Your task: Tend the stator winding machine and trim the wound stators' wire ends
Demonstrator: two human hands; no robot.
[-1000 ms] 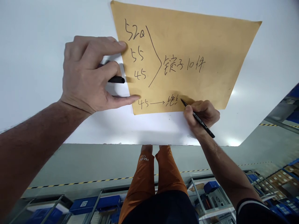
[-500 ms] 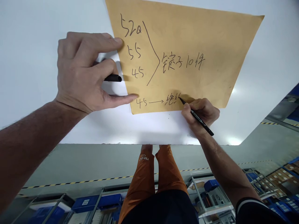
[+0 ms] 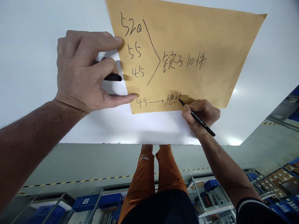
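A brown paper sheet (image 3: 198,34) with handwritten numbers and characters lies flat on the white table. My right hand (image 3: 203,113) is closed around a black marker pen (image 3: 202,121), its tip touching the paper at the end of the lowest written line. At the paper's left edge, my left hand (image 3: 81,65) presses down with thumb and forefinger stretched apart. A black pen cap (image 3: 113,77) is held in its curled fingers, the open end pointing right. The rest of the cap is hidden under the hand.
The white table (image 3: 158,130) ends in a straight front edge just before my legs. Behind me on the floor stand metal racks with blue bins (image 3: 86,202). More racks with boxes (image 3: 280,179) are at the right.
The pen tip has moved slightly left and down, and a few more strokes now show in the last character. My left hand and the paper stay nearly in place.
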